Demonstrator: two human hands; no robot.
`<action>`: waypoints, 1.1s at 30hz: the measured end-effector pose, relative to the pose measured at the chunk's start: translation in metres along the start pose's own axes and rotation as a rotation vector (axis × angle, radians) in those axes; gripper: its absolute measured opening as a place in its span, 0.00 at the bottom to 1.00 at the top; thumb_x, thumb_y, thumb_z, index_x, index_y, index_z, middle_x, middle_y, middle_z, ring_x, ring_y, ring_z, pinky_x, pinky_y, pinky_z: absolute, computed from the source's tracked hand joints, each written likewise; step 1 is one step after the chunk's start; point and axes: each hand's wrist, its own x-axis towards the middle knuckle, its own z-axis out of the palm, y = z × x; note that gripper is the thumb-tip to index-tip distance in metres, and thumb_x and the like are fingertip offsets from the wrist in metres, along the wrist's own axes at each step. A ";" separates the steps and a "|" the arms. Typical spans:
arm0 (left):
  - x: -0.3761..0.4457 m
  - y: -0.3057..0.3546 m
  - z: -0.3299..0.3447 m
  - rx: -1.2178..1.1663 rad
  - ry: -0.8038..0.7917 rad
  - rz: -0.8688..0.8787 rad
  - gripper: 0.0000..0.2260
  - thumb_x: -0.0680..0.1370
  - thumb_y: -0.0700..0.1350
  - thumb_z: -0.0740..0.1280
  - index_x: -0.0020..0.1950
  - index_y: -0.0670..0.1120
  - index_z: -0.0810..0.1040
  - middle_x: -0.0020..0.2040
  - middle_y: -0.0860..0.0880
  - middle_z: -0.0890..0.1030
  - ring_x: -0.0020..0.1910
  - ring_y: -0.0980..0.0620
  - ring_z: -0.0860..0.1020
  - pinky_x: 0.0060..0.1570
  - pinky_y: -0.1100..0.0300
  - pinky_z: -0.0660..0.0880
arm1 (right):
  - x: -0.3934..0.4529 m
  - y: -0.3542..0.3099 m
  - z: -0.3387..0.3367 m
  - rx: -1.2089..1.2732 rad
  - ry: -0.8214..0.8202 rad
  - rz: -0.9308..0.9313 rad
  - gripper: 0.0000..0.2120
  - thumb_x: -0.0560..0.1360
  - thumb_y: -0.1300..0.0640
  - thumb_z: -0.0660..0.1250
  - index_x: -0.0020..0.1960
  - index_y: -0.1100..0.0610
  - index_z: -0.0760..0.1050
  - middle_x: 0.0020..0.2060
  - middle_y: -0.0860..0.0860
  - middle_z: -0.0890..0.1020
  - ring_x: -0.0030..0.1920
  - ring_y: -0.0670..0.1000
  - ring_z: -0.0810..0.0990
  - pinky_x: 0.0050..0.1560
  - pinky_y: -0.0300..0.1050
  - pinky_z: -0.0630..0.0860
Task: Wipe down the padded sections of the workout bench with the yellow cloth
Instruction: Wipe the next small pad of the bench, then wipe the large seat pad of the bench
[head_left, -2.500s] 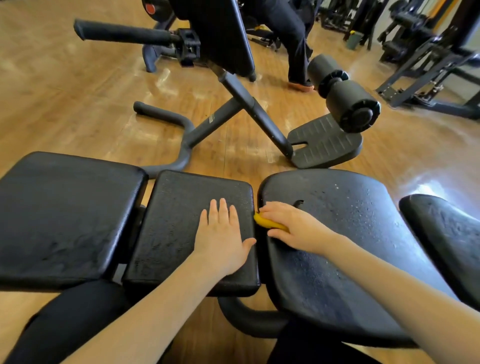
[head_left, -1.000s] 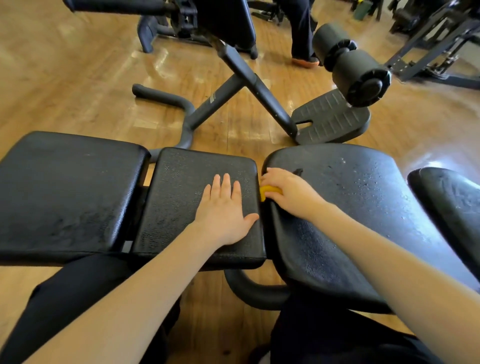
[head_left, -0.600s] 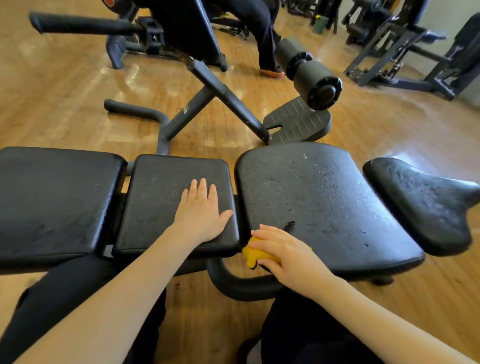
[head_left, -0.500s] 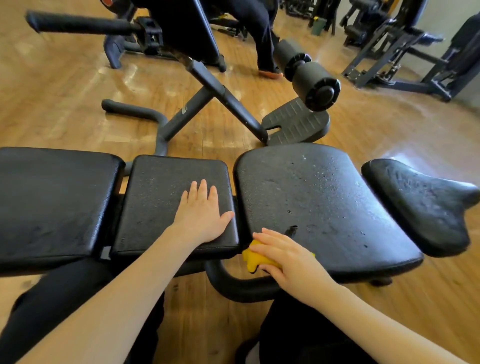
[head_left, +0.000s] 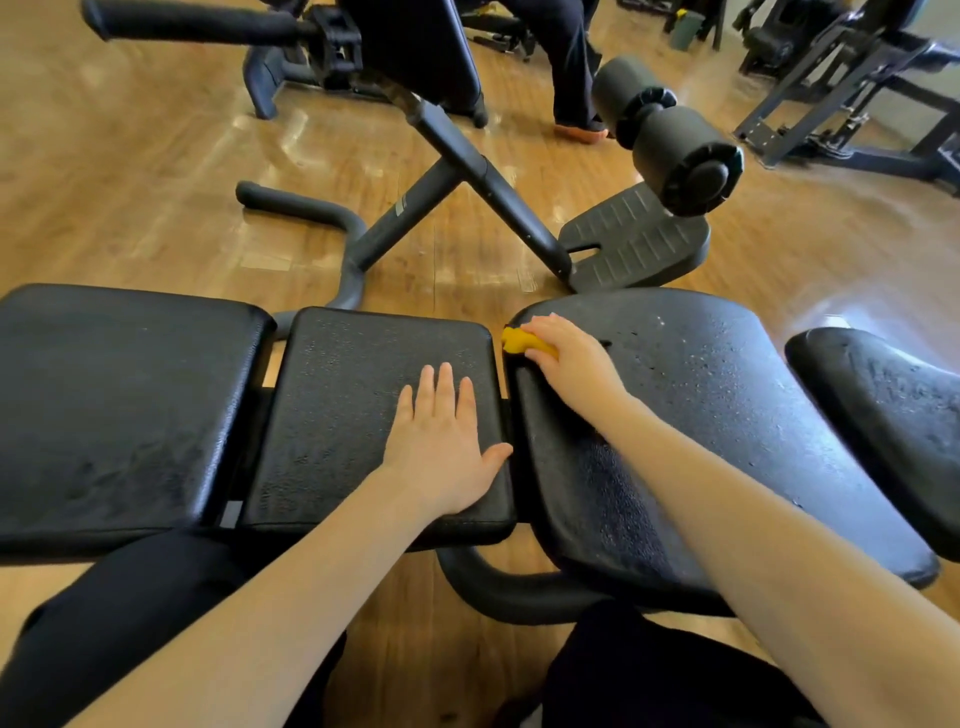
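Clearly the long black padded workout bench (head_left: 130, 415) lies across the view in separate cushions so each can be wiped in turn. Its wide black textured seat pad (head_left: 727, 426), at the right, carries scattered droplets, so it likely needs more passes. Beside it, the square black middle pad (head_left: 353, 395) takes the left hand (head_left: 441, 457), laid flat with fingers straight and holding nothing, probably to brace the body while reaching. The right hand (head_left: 566, 353) curls over the small bunched yellow cloth (head_left: 519, 340), pressing it at the seat pad's far left corner, just beside the gap between pads, apparently working that edge.
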 end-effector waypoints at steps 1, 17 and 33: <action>0.001 -0.001 -0.001 0.002 0.010 -0.001 0.36 0.79 0.63 0.46 0.76 0.41 0.39 0.76 0.39 0.38 0.75 0.41 0.38 0.73 0.45 0.42 | 0.012 0.000 -0.003 0.000 0.025 -0.002 0.17 0.78 0.57 0.60 0.67 0.56 0.69 0.67 0.53 0.71 0.71 0.53 0.63 0.70 0.44 0.56; -0.006 0.003 0.010 -0.032 0.178 -0.010 0.34 0.79 0.62 0.50 0.76 0.41 0.47 0.77 0.40 0.47 0.76 0.42 0.45 0.73 0.47 0.46 | -0.091 -0.016 0.002 -0.029 -0.060 0.100 0.23 0.80 0.54 0.55 0.73 0.55 0.58 0.73 0.52 0.61 0.74 0.52 0.55 0.73 0.44 0.50; -0.019 0.014 0.003 -0.047 0.246 -0.042 0.30 0.79 0.59 0.53 0.76 0.42 0.55 0.76 0.42 0.55 0.75 0.44 0.52 0.73 0.49 0.51 | -0.206 -0.011 -0.017 -0.036 0.000 0.101 0.21 0.80 0.51 0.55 0.72 0.48 0.60 0.72 0.43 0.63 0.74 0.44 0.56 0.71 0.39 0.56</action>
